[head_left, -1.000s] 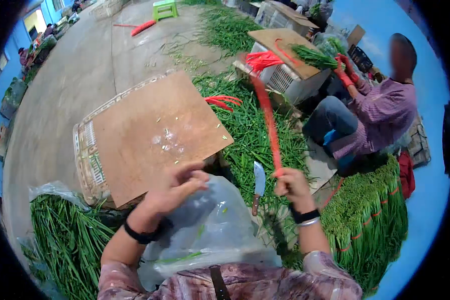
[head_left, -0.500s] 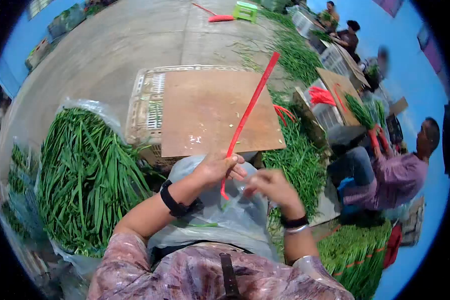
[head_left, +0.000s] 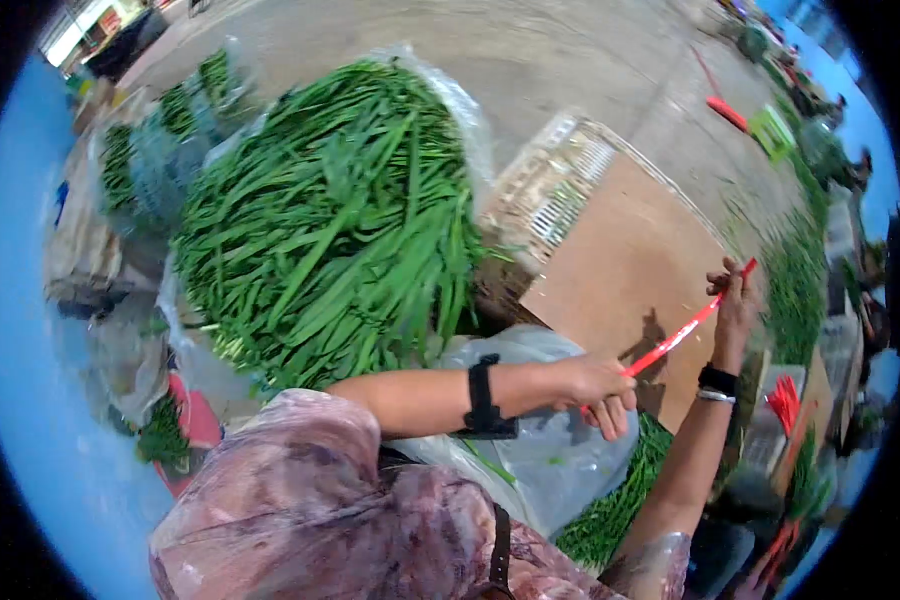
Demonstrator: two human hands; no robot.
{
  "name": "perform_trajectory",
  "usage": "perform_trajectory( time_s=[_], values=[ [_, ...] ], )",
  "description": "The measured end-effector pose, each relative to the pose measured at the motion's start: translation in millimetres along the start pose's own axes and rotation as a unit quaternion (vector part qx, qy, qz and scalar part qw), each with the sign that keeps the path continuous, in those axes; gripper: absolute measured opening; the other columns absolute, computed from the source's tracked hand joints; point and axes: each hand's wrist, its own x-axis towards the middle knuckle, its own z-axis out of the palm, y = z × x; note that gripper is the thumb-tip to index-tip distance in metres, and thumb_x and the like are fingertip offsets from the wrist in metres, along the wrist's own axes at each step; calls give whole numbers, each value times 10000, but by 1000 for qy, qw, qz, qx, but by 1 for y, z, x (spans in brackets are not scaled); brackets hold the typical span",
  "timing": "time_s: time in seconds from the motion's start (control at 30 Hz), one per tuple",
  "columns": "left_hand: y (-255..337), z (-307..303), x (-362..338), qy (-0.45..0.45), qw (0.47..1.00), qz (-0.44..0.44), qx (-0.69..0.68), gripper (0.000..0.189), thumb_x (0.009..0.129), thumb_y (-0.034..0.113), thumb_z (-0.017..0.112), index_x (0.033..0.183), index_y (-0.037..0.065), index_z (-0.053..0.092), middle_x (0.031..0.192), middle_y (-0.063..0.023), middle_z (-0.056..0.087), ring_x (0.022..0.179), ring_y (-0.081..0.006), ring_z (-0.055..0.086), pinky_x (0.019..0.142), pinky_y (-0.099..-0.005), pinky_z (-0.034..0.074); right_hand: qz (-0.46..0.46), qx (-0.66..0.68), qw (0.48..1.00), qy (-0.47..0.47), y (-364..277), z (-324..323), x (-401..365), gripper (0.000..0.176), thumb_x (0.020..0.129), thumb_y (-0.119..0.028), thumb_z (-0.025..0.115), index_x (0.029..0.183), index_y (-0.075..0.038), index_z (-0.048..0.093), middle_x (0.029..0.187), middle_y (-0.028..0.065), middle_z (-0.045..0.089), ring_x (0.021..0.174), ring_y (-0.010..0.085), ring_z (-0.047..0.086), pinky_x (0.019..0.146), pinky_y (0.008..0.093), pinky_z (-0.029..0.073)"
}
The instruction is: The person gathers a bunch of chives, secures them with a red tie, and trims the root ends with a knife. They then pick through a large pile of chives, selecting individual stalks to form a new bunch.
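A thin red strip (head_left: 678, 338), like a plastic tie, stretches at a slant in front of me. Its lower part is in the closed fingers of my left hand (head_left: 600, 392), over the plastic sheet (head_left: 530, 440) on my lap. Near the strip's upper end, my right hand (head_left: 734, 305) grips it above the brown board (head_left: 620, 265). Left of the board stands a big heap of long flat green leaves (head_left: 330, 230) in a clear plastic bag, apart from both hands.
The board rests on a pale plastic crate (head_left: 568, 185). More greens (head_left: 625, 500) lie below my right forearm. A bundle of red strips (head_left: 785, 402) sits at the right. A green stool (head_left: 770, 132) and a red broom (head_left: 727, 112) are farther off on the concrete floor.
My view has swung left, bringing the leaf heap toward the middle. My right hand has gone from beside the strip's lower end to its upper end and grips it; the strip now slants lower.
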Motion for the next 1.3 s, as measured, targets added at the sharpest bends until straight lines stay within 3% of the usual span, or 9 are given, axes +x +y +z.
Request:
perform_trajectory(
  time_s=[0.2,0.37,0.47,0.6,0.7,0.8,0.93,1.13,1.3],
  values=[
    [26,-30,52,97,994,-11,-57,352,952,263,342,920,-50,501,844,-247,650,597,-271,657,417,-344,456,285,131,942,-121,20,60,-16,310,896,-315,575,872,-12,521,727,114,613,637,209,621,610,316,535],
    [43,-50,82,132,980,-107,-107,355,944,317,368,845,19,534,620,-119,594,443,-174,556,373,-263,382,270,120,951,-91,40,77,-48,247,905,-246,561,834,-10,536,661,59,567,601,183,576,553,297,480],
    [62,-38,55,210,962,-94,146,400,930,396,400,901,34,568,602,-93,580,432,-159,531,380,-295,383,279,44,957,-65,48,74,-35,224,907,-213,550,798,-18,540,658,48,553,579,162,541,525,283,433],
    [79,-72,-19,362,689,204,594,476,777,442,613,971,8,620,840,-217,636,772,-363,623,667,-422,491,146,-77,984,-68,80,64,-16,289,864,-267,609,773,-8,519,652,56,529,583,180,522,547,319,436],
    [133,-73,-103,501,581,-20,642,498,722,437,685,925,-13,619,863,-228,626,812,-354,629,717,-433,501,-20,-275,961,28,217,30,29,371,824,-336,645,795,17,533,672,127,567,602,291,559,554,397,446],
    [135,-92,-130,528,484,-172,676,540,691,482,720,949,14,641,990,-197,612,936,-336,601,774,-434,483,6,-550,835,-21,81,47,-10,430,802,-384,655,853,29,548,750,217,594,684,404,579,581,460,449],
    [104,-125,-131,537,372,-237,720,674,640,558,738,991,-6,625,1038,-178,602,977,-345,593,798,-446,496,-37,-568,822,-24,48,43,-19,436,811,-384,640,923,30,560,826,258,598,735,427,588,615,469,468],
    [115,-137,-135,490,441,-289,694,579,636,437,779,982,-6,641,1057,-206,615,968,-352,605,827,-418,503,-35,-185,973,-132,-2,98,-50,293,868,-210,604,992,54,572,805,159,621,679,261,627,602,333,514],
    [113,-159,-135,457,487,-299,682,410,653,306,727,912,-7,671,997,-206,643,913,-340,631,793,-401,512,40,-11,924,-381,-52,187,-52,269,881,-158,570,987,88,588,795,82,615,626,128,581,579,253,485]
  ],
)
